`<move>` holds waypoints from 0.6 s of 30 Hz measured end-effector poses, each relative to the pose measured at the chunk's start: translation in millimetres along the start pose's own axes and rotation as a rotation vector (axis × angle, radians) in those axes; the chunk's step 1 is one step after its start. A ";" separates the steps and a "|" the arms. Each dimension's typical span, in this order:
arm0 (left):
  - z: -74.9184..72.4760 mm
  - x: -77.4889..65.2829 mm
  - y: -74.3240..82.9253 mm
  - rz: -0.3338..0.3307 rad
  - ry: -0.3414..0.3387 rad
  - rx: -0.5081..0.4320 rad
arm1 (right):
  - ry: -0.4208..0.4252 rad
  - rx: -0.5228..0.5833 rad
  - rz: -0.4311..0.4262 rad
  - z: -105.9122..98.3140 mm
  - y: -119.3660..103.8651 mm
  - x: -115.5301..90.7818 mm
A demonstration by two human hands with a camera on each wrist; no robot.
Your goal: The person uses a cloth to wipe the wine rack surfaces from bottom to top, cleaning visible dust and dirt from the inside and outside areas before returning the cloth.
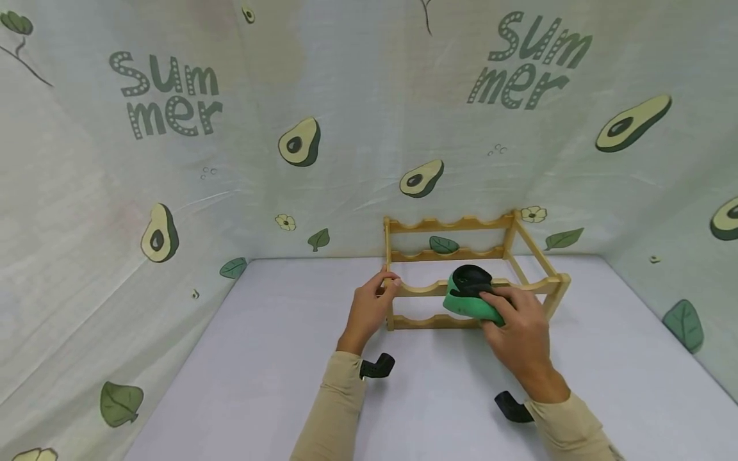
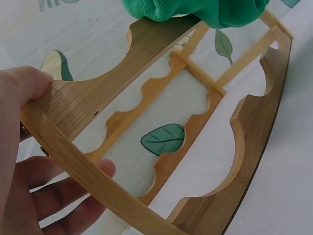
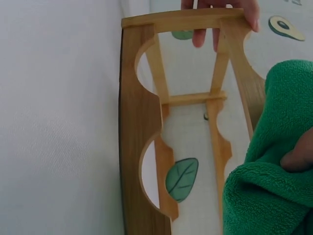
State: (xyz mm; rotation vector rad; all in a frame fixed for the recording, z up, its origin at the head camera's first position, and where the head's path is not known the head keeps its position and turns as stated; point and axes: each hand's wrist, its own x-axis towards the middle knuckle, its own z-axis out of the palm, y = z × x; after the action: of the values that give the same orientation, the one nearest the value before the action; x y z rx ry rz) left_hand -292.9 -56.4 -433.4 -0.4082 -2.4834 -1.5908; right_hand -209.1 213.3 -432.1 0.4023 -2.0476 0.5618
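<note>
A wooden wine rack (image 1: 423,323) with scalloped rails stands at the back of the table. My left hand (image 1: 369,307) grips its front left corner; in the left wrist view the thumb lies by the top rail and the fingers reach round the post. With my right hand (image 1: 521,330) I hold a bunched green cloth (image 1: 469,307) against the front upper rail, right of the middle. A black part (image 1: 471,280) shows on top of the cloth in the head view. The right wrist view shows the cloth's fluffy folds (image 3: 264,196), with only a fingertip visible on them.
The rack stands on a white tabletop (image 1: 277,333). Close behind it hangs a pale curtain (image 1: 346,128) printed with avocados and leaves, which also encloses both sides. Black curved pieces (image 1: 377,365) stick out at both wrists.
</note>
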 end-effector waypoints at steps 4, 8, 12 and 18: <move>0.2 0.6 1.3 0.002 -0.004 0.005 | 0.025 0.017 0.001 2.3 -3.2 2.5; 0.2 0.1 1.2 0.002 -0.005 0.000 | 0.043 0.041 0.003 5.7 -7.7 5.3; 0.0 -0.4 0.6 0.008 -0.008 -0.007 | 0.049 0.045 -0.003 9.6 -10.8 6.7; 0.1 -0.5 0.1 0.006 -0.008 -0.016 | 0.055 0.060 -0.006 15.2 -14.3 7.6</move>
State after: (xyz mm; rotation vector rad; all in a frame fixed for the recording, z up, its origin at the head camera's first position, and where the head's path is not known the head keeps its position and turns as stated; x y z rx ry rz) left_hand -292.3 -56.3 -433.4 -0.4243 -2.4747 -1.6114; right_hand -216.7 192.6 -429.1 0.4237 -1.9804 0.6251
